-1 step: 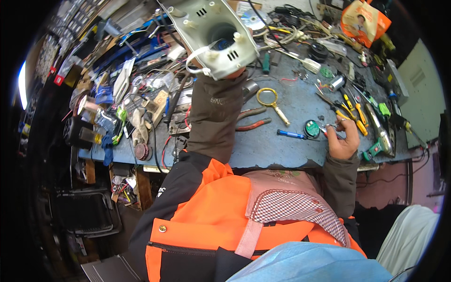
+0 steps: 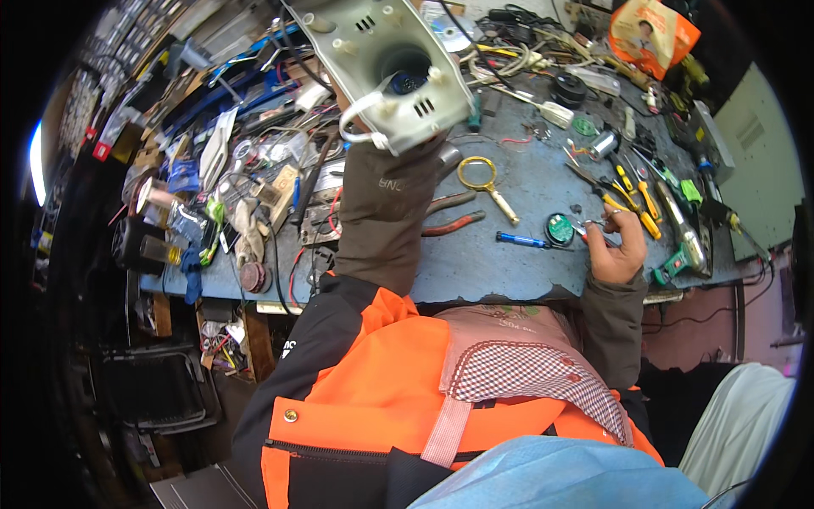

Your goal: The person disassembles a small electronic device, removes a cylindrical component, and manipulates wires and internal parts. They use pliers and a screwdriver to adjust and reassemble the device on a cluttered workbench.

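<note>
A white plastic appliance housing [image 2: 441, 110] with a deep round opening, screw posts and vent slots is raised above the far middle of the bench. My left hand [image 2: 341, 97] grips it from behind, its fingers mostly hidden by the shell. A white strap [image 2: 363, 106] loops at the housing's near left side. Low over the right part of the bench, my right hand [image 2: 621, 248] is closed, thumb and fingers pinched together. Whatever they hold is too small to make out. Beside its fingertips lie a small round green-topped tin [image 2: 560, 227] and a blue pen-like tool [image 2: 521, 241].
A yellow-rimmed magnifying glass [image 2: 478, 175] and red-handled pliers [image 2: 454, 224] lie mid-bench. Yellow-handled tools [image 2: 649, 208] and a green-ended tool [image 2: 672, 265] lie right of my right hand. Clutter covers the left side; an orange bag [image 2: 653, 38] stands far right.
The housing has shifted slightly to the right and tilted a little, showing more of the inside of its round opening. My right hand stays pinched beside the tin.
</note>
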A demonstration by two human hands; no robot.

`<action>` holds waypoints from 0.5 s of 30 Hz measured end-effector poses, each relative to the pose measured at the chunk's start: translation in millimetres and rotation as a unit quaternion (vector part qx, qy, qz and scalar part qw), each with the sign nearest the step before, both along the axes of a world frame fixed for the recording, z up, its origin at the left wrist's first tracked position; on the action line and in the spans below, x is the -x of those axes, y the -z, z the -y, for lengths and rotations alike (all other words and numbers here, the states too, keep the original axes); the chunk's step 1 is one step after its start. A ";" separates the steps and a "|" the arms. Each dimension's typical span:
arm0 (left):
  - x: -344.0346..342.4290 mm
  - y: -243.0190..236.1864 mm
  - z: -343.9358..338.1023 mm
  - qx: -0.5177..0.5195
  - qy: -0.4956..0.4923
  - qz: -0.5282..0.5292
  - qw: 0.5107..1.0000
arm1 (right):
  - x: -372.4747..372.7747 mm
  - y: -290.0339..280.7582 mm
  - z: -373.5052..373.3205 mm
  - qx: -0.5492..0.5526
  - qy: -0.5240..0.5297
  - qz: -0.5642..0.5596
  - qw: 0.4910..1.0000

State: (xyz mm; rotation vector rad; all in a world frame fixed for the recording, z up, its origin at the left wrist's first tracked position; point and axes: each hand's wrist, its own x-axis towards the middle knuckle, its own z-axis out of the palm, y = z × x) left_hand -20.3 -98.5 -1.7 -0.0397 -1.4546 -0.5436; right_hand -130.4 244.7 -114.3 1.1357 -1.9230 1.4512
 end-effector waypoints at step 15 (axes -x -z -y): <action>-10.5 -5.0 7.7 -0.017 0.167 0.099 0.981 | -3.1 -2.1 3.3 -0.007 -0.013 0.001 1.000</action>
